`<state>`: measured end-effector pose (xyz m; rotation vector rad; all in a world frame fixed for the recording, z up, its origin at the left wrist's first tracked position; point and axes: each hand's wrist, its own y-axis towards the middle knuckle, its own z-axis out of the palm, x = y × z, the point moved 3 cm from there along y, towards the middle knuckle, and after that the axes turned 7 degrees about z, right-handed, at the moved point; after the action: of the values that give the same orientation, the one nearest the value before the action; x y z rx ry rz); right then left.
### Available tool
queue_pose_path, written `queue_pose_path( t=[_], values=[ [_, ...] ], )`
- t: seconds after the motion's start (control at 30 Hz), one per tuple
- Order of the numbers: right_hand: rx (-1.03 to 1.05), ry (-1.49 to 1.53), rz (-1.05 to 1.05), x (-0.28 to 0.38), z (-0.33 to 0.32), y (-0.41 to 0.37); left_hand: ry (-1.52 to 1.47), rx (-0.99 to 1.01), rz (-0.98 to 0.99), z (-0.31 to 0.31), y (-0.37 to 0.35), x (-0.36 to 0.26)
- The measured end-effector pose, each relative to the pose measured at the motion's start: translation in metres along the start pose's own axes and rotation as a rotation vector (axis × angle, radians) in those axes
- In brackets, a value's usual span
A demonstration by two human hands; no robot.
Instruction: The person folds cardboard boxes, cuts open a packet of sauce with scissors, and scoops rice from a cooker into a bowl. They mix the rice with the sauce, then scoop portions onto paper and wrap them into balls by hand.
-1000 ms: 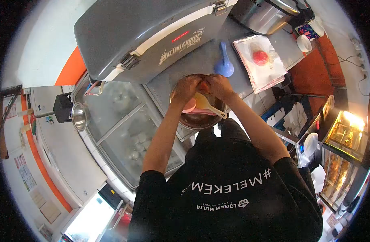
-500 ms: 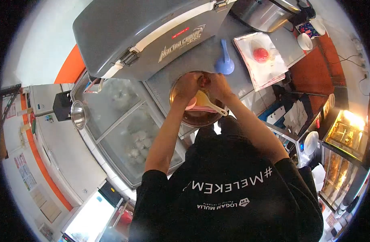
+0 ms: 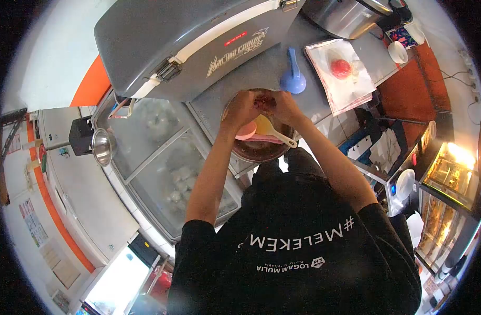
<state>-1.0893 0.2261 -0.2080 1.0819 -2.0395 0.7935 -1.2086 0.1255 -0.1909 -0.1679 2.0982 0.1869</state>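
The grey cooler box fills the upper left of the frame, and below it a glass-topped chest slants down the left. A steel pot stands at the top right, above a stack of paper bearing a red bundle.

The round bowl sits at the centre, just above the person's dark-clothed legs; how it is supported underneath cannot be told. Both hands are in its upper half: the left hand left of centre, the right hand opposite, fingers curled inward and little room between them. A dark red lump lies in that gap, about equally near each hand; the fingertips are hidden, so I cannot tell whether either grips it.

Grey counter stretches between bowl and cooler, with a blue scoop near the right hand, its handle pointing up the frame. Inside the bowl, below the hands, a ladle slants towards the lower-right rim, nearer the right forearm, and a pink cup lies beside the left wrist.
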Motion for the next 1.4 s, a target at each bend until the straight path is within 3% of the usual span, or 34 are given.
queue_pose_path(
  t=[0.17,0.33,0.47,0.67,0.73,0.87,0.97,1.07,1.27,1.4],
  values=[
    [-0.072,-0.161,0.089,0.007,-0.007,0.006,0.226,0.033,0.064,-0.002,0.001,0.003],
    [0.016,-0.129,-0.077,-0.022,0.002,0.025,0.259,0.072,0.101,0.003,0.006,0.012],
    [-0.007,-0.314,-0.132,-0.021,0.004,0.034,0.291,-0.014,0.178,0.003,0.007,0.025],
    [0.102,-0.308,-0.006,-0.013,0.001,0.042,0.294,-0.076,0.243,0.004,0.005,0.034],
    [0.081,-0.317,-0.068,-0.016,0.002,0.045,0.347,-0.099,0.257,0.008,0.007,0.041],
    [0.116,-0.494,-0.148,-0.039,0.017,0.060,0.342,-0.079,0.250,0.012,0.010,0.048],
    [0.018,-0.441,-0.179,-0.037,0.014,0.055,0.340,-0.064,0.225,0.005,0.013,0.037],
    [0.146,-0.463,0.021,-0.001,0.001,0.052,0.328,-0.083,0.228,0.005,0.014,0.042],
    [0.130,-0.446,0.043,-0.007,0.004,0.047,0.356,-0.058,0.184,-0.001,0.016,0.036],
    [0.081,-0.512,-0.067,-0.033,0.017,0.053,0.303,-0.069,0.213,-0.003,0.016,0.038]
  ],
)
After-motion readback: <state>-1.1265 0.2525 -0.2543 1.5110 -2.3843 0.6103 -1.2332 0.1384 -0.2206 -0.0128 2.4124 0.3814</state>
